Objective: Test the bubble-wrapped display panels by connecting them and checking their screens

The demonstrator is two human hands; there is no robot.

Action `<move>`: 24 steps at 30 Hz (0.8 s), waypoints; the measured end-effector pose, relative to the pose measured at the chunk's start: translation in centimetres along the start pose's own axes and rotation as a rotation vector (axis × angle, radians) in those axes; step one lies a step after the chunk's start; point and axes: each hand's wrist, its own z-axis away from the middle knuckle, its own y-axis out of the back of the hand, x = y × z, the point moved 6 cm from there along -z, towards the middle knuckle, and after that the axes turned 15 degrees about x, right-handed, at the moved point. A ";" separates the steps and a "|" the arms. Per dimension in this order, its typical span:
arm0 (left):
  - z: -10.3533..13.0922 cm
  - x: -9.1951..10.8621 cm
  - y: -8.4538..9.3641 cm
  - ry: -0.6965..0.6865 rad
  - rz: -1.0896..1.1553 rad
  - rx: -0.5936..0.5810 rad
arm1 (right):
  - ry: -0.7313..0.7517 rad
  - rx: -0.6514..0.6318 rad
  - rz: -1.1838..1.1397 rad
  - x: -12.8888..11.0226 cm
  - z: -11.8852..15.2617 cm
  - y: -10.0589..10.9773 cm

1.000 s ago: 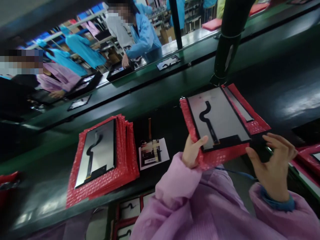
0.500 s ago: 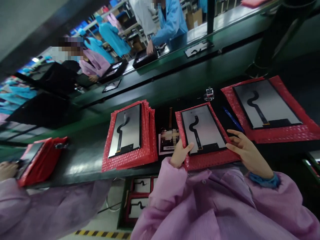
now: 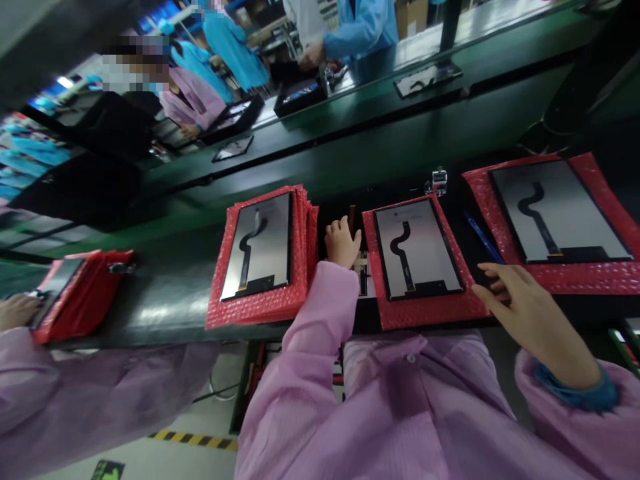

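Note:
A display panel [image 3: 419, 248] with a curved black flex cable lies on a red bubble-wrap bag [image 3: 434, 316] in front of me. Left of it, my left hand [image 3: 343, 243] reaches over a small circuit board [image 3: 363, 275], thumb apart from the bent fingers; the hand partly covers the board. A thin brown strip [image 3: 352, 215] shows just beyond the fingertips. My right hand [image 3: 525, 310] hovers by the bag's right edge, fingers loosely bent and apart, holding nothing. Whether it touches the bag I cannot tell.
To the left stands a stack of red bubble bags [image 3: 304, 267] topped by another panel [image 3: 260, 247]. On the right are a blue pen [image 3: 483, 237] and a larger-looking panel [image 3: 560, 210] on red wrap. A small clear-and-metal object [image 3: 439, 181] sits behind. A co-worker's hand [image 3: 19, 311] is far left.
My left hand has let go of the middle bag's left edge and moved up and left over the circuit board. My right hand has drawn slightly away to the right.

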 end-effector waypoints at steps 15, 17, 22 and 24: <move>-1.5 -2.8 -1.4 0.306 1.151 0.185 | 0.616 -0.292 0.125 -7.5 -11.1 -11.0; -1.4 -2.4 -1.0 0.270 1.170 0.173 | 0.621 -0.329 0.163 -6.3 -10.7 -13.1; -0.8 -1.5 0.2 0.233 1.124 0.217 | 0.639 -0.342 0.144 -5.3 -9.4 -13.4; -0.7 -1.2 0.6 0.225 1.105 0.243 | 0.630 -0.337 0.155 -5.6 -9.4 -13.1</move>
